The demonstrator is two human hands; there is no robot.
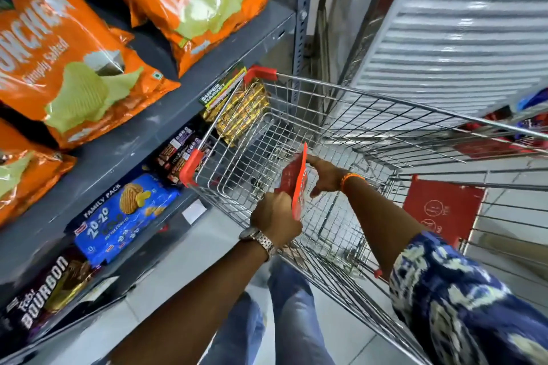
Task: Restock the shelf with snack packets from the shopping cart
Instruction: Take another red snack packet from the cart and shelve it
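A flat red snack packet (pixel 296 184) stands on edge over the wire shopping cart (pixel 370 115). My left hand (pixel 274 221), with a metal watch on the wrist, grips the packet's near lower edge. My right hand (pixel 324 176), wearing an orange band, touches its far side with fingers spread. The cart basket beneath looks bare. The grey metal shelf (pixel 189 92) on the left carries large orange chip bags (pixel 68 68) on top.
Lower shelf levels hold a blue biscuit family pack (pixel 124 216), a Bourbon pack (pixel 44 296) and gold packets (pixel 240 115) beside the cart's front corner. A white ribbed panel (pixel 462 47) stands to the right. The cart's red child-seat flap (pixel 441 210) is near me.
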